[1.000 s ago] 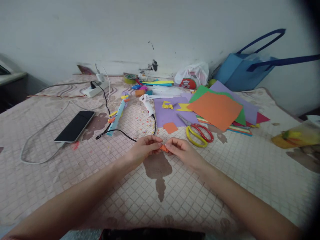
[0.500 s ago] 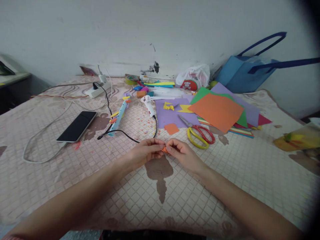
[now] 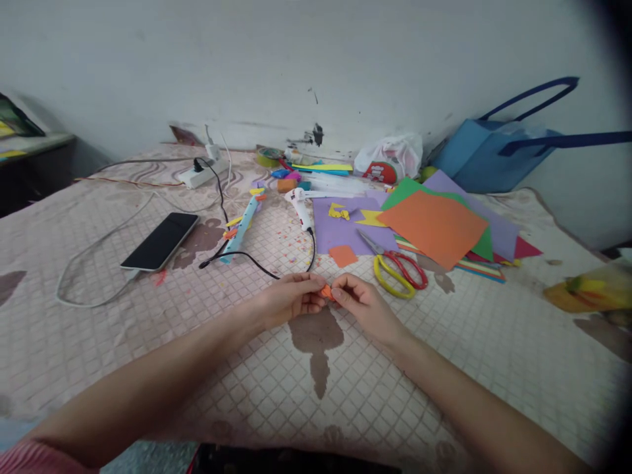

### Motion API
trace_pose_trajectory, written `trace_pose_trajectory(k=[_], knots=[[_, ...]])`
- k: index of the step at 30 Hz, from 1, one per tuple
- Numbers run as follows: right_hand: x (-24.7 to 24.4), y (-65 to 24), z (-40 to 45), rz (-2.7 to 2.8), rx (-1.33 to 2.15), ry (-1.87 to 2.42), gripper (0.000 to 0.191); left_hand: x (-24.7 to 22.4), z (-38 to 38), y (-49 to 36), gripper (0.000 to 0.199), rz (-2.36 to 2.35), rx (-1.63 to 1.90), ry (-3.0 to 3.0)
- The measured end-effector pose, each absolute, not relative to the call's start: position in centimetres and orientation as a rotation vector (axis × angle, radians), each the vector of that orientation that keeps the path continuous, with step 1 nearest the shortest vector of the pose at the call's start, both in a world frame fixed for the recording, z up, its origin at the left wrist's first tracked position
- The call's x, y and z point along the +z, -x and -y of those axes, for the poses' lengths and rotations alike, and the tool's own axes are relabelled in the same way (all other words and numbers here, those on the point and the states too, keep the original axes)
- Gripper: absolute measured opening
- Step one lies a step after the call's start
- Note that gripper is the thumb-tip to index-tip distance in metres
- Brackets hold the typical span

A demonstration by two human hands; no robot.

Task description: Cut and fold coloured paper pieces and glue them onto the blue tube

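Between the fingertips of both hands is a small orange piece of paper (image 3: 327, 291), partly covered by the fingers. My left hand (image 3: 295, 296) pinches it from the left, thumb on top. From the right, my right hand (image 3: 359, 299) grips it with thumb and forefinger. Just beyond the hands lies a flat orange paper square (image 3: 342, 255). Scissors (image 3: 397, 271) with red and yellow handles rest right of it. A white glue gun (image 3: 301, 209) lies farther back, its black cord running toward my left hand. Left of it is a light blue strip (image 3: 241, 230) with colored bits on it.
Colored sheets (image 3: 437, 224) are stacked at the right, near a blue bag (image 3: 494, 155). A purple sheet (image 3: 328, 234) carries yellow scraps. A phone (image 3: 160, 241) on a white cable lies left, before a power strip (image 3: 200, 172). A yellowish bag (image 3: 587, 286) sits far right.
The view has shifted slightly, so the table items appear a little farther right. Both hands still hold the orange paper piece, and more of it shows between the fingers now.
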State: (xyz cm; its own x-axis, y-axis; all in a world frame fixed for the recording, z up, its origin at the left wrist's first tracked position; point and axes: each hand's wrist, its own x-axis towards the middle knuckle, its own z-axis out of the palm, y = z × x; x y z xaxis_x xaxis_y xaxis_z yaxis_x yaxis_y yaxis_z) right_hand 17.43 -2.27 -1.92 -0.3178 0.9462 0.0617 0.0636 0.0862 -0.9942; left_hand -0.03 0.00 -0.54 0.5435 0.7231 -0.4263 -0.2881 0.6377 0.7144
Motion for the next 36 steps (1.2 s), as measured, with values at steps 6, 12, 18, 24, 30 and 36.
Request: trace_pose_trajectory(k=[6, 12, 18, 24, 30, 36], knots=[[-2.1, -17.4, 2.4, 1.527, 1.381, 1.003, 0.016, -0.7, -0.1, 0.1, 0.008, -0.762, 0.606, -0.652], [-2.3, -17.3, 2.4, 1.47, 1.339, 1.054, 0.019, -0.6, -0.1, 0.0, 0.024, -0.765, 0.604, -0.674], [-2.2, -17.3, 2.4, 1.444, 1.339, 1.094, 0.024, -0.8, 0.0, -0.1, 0.024, -0.798, 0.692, -0.83], [-1.8, -17.4, 2.5, 1.393, 1.348, 1.115, 0.027, -0.8, 0.2, -0.1, 0.025, -0.852, 0.762, -0.9], [-1.2, -17.6, 2.2, 1.461, 1.337, 1.132, 0.023, -0.9, 0.2, -0.2, 0.029, -0.864, 0.772, -0.92], [-1.1, -17.7, 2.2, 1.532, 1.236, 1.172, 0.023, -0.7, 0.2, -0.2, 0.027, -0.883, 0.795, -0.96]])
